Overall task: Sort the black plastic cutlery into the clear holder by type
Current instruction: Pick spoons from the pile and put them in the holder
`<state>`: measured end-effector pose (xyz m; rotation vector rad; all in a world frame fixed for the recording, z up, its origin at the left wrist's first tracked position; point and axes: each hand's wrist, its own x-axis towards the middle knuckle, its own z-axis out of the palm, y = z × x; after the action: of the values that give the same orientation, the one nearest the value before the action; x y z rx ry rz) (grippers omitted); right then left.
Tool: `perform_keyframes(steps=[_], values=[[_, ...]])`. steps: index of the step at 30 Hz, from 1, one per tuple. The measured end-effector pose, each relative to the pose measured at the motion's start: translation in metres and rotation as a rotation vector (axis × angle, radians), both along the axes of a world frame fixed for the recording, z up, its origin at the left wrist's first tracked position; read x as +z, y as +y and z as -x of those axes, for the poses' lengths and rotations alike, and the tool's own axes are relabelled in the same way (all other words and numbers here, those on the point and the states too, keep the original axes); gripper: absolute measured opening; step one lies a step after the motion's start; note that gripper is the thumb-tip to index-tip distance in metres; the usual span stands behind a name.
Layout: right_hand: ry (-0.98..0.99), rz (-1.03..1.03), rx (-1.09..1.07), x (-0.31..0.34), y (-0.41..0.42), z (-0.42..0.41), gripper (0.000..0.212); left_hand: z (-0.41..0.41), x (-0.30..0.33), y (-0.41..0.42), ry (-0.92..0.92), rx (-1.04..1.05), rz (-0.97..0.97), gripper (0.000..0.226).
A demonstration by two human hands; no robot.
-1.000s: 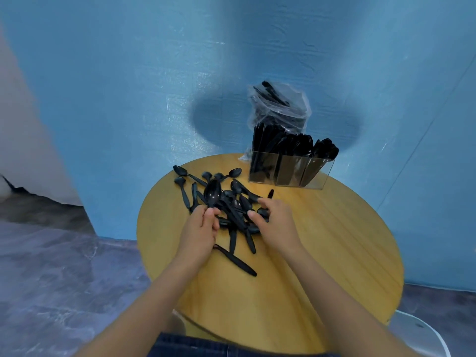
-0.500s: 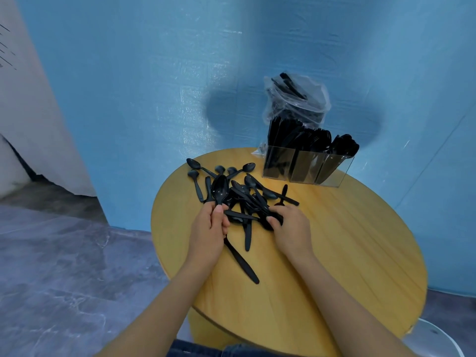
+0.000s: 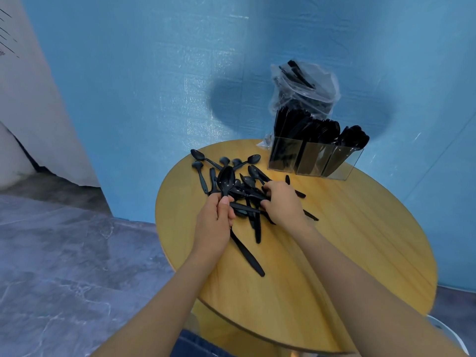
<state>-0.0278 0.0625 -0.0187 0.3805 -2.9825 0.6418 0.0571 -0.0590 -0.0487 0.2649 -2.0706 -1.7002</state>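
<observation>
A pile of black plastic cutlery (image 3: 247, 186) lies on the round wooden table (image 3: 334, 253), mostly spoons with some knives. My left hand (image 3: 213, 222) grips a black spoon (image 3: 226, 179) by its handle, bowl pointing up and away. My right hand (image 3: 280, 204) reaches into the pile, its curled fingers pinching black pieces. A long black knife (image 3: 246, 251) lies near my left wrist. The clear holder (image 3: 314, 161) stands at the table's far edge, its three compartments packed with black cutlery.
A clear plastic bag (image 3: 306, 86) with more black cutlery stands behind the holder against the blue wall. The table's left edge drops to a grey floor. A white round object (image 3: 449, 331) shows at the lower right.
My right hand has pushed further into the pile and closed on pieces there. My left hand keeps its spoon. The camera has swung left, so the table sits further right.
</observation>
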Motion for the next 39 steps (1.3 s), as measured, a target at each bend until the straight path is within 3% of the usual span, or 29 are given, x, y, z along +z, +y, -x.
perform_keyframes(steps=[4, 11, 18, 25, 33, 39], values=[[-0.055, 0.007, -0.005, 0.004, 0.005, 0.001, 0.036, 0.000, 0.000, 0.000, 0.005, -0.005, -0.004, 0.023], [-0.125, 0.084, -0.031, 0.010, 0.016, 0.004, 0.002, -0.002, 0.001, 0.000, 0.007, -0.003, 0.004, 0.023], [-0.090, 0.060, -0.042, 0.006, 0.018, 0.001, 0.005, -0.002, 0.001, 0.000, 0.002, 0.008, 0.036, 0.027], [0.090, 0.286, -0.088, 0.018, 0.033, 0.000, 0.003, -0.003, 0.001, 0.001, -0.005, 0.009, 0.038, 0.024], [-0.063, 0.141, -0.009, 0.008, 0.024, -0.010, 0.018, -0.005, 0.003, 0.002, -0.022, 0.024, 0.078, 0.025], [-0.110, -0.009, 0.029, 0.005, 0.014, -0.007, 0.017, -0.004, 0.002, 0.001, -0.026, 0.017, 0.094, 0.024]])
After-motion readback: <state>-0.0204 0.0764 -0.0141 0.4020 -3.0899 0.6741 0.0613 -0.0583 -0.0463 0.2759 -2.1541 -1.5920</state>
